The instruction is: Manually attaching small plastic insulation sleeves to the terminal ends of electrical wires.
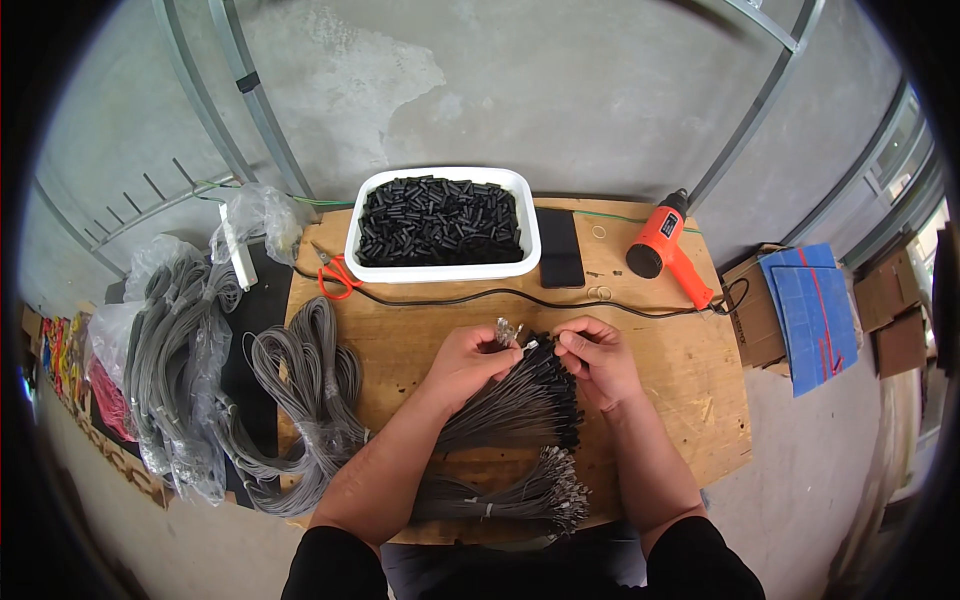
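My left hand (472,365) is closed in a pinch around a few grey cable ends (507,330) with shiny metal tips, which stick up past the fingertips. Close by on its right, my right hand (602,362) has thumb and forefinger pressed together; what they hold, if anything, is too small to make out. Beneath and between both hands lies a fanned bundle of grey cables (505,408), its right ends covered in black sleeves (568,400). Nearer to me rests a second cable bundle (470,497), tied with a white band, with bare metal tips (565,490).
At the back stands a white tub (350,240) of short black tubes (440,220). Beside it are orange-handled scissors (338,278), a black phone (560,250) and an orange heat gun (665,250) with its cord crossing the wooden table (690,390). Coiled grey cables (310,370) fill the left.
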Action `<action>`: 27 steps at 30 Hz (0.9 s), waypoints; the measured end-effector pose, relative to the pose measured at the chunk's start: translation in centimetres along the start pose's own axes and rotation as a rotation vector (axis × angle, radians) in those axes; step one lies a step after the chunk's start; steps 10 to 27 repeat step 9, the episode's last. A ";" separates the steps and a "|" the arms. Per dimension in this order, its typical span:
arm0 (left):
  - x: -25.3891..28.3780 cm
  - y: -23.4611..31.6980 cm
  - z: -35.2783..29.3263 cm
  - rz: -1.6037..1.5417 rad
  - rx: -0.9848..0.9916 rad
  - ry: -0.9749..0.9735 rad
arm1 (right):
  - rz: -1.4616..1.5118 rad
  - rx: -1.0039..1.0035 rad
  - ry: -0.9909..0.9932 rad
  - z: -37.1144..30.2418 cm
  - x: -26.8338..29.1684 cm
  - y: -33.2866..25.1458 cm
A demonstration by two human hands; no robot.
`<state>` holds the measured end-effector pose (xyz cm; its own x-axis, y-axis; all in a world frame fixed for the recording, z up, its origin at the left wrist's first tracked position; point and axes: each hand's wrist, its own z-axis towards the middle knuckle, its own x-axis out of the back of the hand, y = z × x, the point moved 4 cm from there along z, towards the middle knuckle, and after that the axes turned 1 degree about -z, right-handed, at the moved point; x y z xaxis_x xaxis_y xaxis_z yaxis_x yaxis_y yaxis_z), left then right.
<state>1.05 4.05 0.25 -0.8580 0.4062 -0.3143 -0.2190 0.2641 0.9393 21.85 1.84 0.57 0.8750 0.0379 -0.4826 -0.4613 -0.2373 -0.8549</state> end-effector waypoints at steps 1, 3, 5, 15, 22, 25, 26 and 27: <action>0.0 0.1 0.0 -0.017 -0.001 -0.007 | -0.017 -0.005 0.017 -0.2 -0.2 0.0; 0.0 0.1 -0.1 -0.012 0.003 -0.003 | -0.041 -0.009 0.030 -0.3 -0.6 0.1; 0.0 0.1 -0.1 -0.018 0.004 -0.008 | -0.042 -0.001 0.012 -0.4 -0.8 0.2; 0.1 -0.2 0.1 -0.036 -0.001 -0.024 | -0.084 0.039 0.005 -0.1 -0.6 0.7; 0.1 -0.2 0.1 -0.036 -0.001 -0.024 | -0.084 0.039 0.005 -0.1 -0.6 0.7; 0.1 -0.2 0.1 -0.036 -0.001 -0.024 | -0.084 0.039 0.005 -0.1 -0.6 0.7; 0.1 -0.2 0.1 -0.036 -0.001 -0.024 | -0.084 0.039 0.005 -0.1 -0.6 0.7; 0.1 -0.2 0.1 -0.036 -0.001 -0.024 | -0.084 0.039 0.005 -0.1 -0.6 0.7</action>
